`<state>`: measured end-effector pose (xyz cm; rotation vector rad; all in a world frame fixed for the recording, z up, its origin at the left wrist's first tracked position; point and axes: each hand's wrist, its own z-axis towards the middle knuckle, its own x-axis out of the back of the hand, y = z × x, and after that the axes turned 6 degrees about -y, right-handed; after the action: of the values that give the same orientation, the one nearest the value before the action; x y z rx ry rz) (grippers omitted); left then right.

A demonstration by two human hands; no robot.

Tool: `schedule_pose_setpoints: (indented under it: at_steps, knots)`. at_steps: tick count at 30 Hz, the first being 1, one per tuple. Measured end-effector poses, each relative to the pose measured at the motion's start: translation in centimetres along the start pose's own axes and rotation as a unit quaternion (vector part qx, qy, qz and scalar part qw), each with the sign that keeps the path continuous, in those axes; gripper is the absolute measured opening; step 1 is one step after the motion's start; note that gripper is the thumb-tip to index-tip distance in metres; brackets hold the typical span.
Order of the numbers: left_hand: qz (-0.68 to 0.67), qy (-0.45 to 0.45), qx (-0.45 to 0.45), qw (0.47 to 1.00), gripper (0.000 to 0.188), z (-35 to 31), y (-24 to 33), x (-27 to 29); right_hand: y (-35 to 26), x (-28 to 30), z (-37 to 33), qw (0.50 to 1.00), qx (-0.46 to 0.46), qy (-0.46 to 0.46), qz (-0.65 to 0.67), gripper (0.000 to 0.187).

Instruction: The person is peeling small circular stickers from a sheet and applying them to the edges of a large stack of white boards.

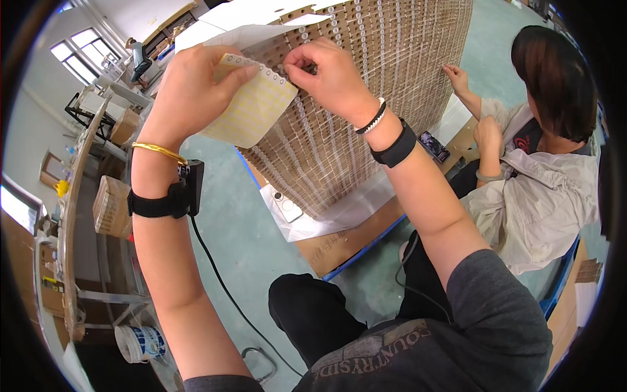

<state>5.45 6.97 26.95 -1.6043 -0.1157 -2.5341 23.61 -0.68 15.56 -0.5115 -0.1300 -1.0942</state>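
Observation:
My left hand (192,91) grips a pale yellow sheet of stickers (258,114), thumb on its front. Small white round stickers run along the sheet's top edge. Just right of that edge, my right hand (330,78) has thumb and forefinger pinched together; whatever is between them is too small to make out. Both hands are in front of a tall brown block of stacked cardboard pieces (372,78), whose face bears many small holes and upright rows of round white stickers. A loose white sheet (261,34) lies over the block's upper left, behind my hands.
The block stands on white sheeting over a cardboard-topped blue pallet (356,261). A white phone (286,206) and a dark phone (433,146) lie by its base. At right sits a co-worker (535,176), one hand near the block. Left are a workbench (81,196) and bucket (139,343).

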Motion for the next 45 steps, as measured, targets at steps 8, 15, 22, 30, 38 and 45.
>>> schedule_pose_setpoints:
  at_steps: [8,15,22,30,38,45]
  knots:
    - [-0.005,-0.007,-0.001,1.000,0.035,0.1,-0.2,0.1,-0.2,0.5,-1.1,0.996,-0.041,0.006,0.080,0.009]
    - [-0.004,0.003,-0.008,1.000,0.031,0.1,-0.4,-0.2,-0.7,0.1,-0.8,0.996,-0.050,0.040,0.066,0.009]
    - [-0.012,0.008,-0.002,1.000,0.027,0.1,-0.1,-0.1,-0.1,-0.9,-0.4,0.996,-0.059,0.056,0.041,0.009]
    - [-0.024,0.014,-0.004,1.000,0.025,0.3,-0.3,-0.3,0.8,-0.5,-0.3,0.997,0.027,0.063,-0.034,0.011]
    - [-0.018,0.027,0.001,0.999,0.026,0.0,-0.2,-0.4,-0.2,-0.1,-0.3,0.999,-0.027,0.020,0.040,0.009]
    - [-0.018,0.008,0.008,1.000,0.025,0.0,0.1,-0.1,-0.4,0.3,-1.8,0.976,-0.149,0.008,0.156,0.012]
